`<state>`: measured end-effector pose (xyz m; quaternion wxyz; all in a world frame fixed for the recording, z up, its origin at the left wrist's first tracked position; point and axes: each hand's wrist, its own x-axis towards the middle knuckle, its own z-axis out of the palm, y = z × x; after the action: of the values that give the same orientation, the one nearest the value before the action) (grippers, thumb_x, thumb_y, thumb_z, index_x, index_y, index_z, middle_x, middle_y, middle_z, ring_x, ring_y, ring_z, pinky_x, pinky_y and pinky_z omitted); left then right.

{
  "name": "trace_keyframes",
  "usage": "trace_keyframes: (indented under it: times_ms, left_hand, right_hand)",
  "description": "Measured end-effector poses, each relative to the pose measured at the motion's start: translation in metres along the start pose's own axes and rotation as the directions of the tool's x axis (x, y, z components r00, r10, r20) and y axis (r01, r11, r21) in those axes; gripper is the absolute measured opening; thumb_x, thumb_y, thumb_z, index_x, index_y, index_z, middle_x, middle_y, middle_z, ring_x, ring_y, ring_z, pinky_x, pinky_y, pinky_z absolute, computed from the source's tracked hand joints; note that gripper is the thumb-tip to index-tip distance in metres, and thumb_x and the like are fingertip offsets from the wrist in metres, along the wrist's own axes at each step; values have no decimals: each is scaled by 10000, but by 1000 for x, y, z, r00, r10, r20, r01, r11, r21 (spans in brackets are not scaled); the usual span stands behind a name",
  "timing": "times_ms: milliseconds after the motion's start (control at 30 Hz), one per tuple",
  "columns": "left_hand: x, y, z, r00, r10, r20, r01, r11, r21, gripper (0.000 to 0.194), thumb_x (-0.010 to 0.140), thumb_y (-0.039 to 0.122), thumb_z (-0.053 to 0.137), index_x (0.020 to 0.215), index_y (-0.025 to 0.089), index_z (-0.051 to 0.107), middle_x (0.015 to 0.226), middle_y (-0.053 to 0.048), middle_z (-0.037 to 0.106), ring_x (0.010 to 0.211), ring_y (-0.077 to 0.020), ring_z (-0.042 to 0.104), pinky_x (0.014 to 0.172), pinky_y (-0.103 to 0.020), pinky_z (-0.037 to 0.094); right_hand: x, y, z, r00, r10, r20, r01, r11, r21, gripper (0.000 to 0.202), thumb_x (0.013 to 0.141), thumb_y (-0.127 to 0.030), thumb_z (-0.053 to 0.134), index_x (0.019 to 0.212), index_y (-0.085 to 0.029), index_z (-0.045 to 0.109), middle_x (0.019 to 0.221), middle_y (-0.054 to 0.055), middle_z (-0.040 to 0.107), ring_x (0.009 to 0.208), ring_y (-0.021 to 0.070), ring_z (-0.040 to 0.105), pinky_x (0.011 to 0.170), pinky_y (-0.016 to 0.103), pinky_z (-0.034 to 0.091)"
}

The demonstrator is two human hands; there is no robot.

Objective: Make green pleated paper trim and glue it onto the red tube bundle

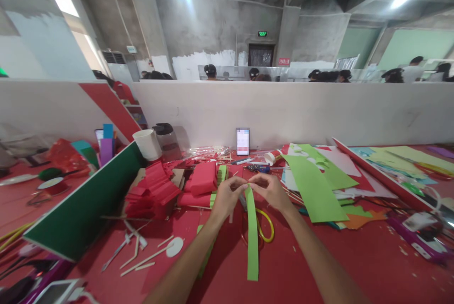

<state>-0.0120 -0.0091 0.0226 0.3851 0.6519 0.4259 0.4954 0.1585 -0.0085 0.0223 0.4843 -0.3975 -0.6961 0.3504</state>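
A long green paper strip [252, 242] hangs down toward me, its upper end pinched between both hands. My left hand [230, 191] is closed with thumb and forefinger on that end. Opposite it, my right hand [269, 191] pinches the same end, fingertips almost touching the left ones. Beneath the strip lie scissors with a yellow handle [268, 228], partly hidden by the paper. Red crepe paper [152, 193] is heaped left of my hands, beside a folded red bundle [203, 177]. Larger green sheets [312, 186] lie to the right.
A green divider board [88, 204] borders the left side. A white cup [147, 144] and a dark-lidded jug [166, 141] stand behind the crepe. A phone [243, 141] leans on the white partition [283, 110]. Thin sticks and a white disc [175, 247] lie front left; a purple power strip [418, 242] sits right.
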Motion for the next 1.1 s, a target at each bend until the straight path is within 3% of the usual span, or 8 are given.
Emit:
trace_keyframes:
  times_ms: [267, 600, 933, 1100]
  left_hand:
    - [1, 0, 0, 1000, -4, -1, 4, 1000, -18, 265, 748, 427, 648, 786, 168, 688, 678, -26, 689, 552, -164, 638, 486, -247, 463]
    - [-1, -7, -1, 995, -90, 35, 90, 996, 5, 313, 775, 460, 604, 809, 158, 678, 620, -7, 649, 422, -127, 553, 350, -210, 331]
    - [-3, -5, 0, 999, -37, 7, 36, 996, 76, 221, 766, 389, 621, 756, 172, 661, 576, 26, 584, 471, -120, 547, 423, -207, 370]
    - [-3, -4, 3, 1000, -11, 11, 10, 995, 98, 175, 770, 344, 613, 721, 178, 642, 602, 19, 599, 528, -135, 566, 484, -221, 406]
  right_hand:
    - [0, 0, 1, 1000, -7, 7, 7, 1000, -4, 143, 803, -271, 627, 888, -180, 697, 855, 51, 730, 801, 201, 673, 752, 306, 518]
    - [-1, -1, 3, 995, -104, 10, 104, 977, -186, 115, 840, -244, 596, 866, -196, 698, 846, 39, 728, 775, 187, 662, 728, 283, 504]
    - [-2, -3, 6, 990, -135, 50, 143, 951, -273, 97, 863, -204, 544, 826, -186, 631, 761, 13, 668, 680, 148, 596, 644, 246, 446]
    - [-4, -2, 9, 992, -128, 7, 124, 943, -307, 92, 839, -163, 532, 758, -184, 569, 658, -19, 577, 604, 130, 529, 590, 237, 395]
